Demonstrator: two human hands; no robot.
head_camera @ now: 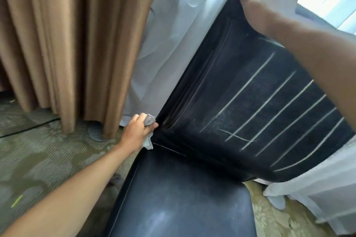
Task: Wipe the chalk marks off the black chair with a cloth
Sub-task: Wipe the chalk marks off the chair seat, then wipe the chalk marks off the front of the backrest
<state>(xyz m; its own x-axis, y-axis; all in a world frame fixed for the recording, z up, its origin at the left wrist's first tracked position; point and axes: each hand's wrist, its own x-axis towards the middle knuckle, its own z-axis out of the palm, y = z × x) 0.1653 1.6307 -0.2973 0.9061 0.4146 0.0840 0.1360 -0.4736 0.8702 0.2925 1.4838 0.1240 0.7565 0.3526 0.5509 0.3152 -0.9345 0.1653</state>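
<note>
The black chair [240, 102] appears covered in a leather-like material: the seat is smooth with a dull sheen, while the backrest looks matt and dusty, streaked with powdery white chalk marks [269, 106]. A soft grey woven cloth [149, 120] is seen crumpled. The brown curtain [67, 44] is heavy matt fabric; the sheer curtain [173, 34] is thin and translucent. The carpet [38, 159] looks rough and patterned, possibly ribbed.
</note>
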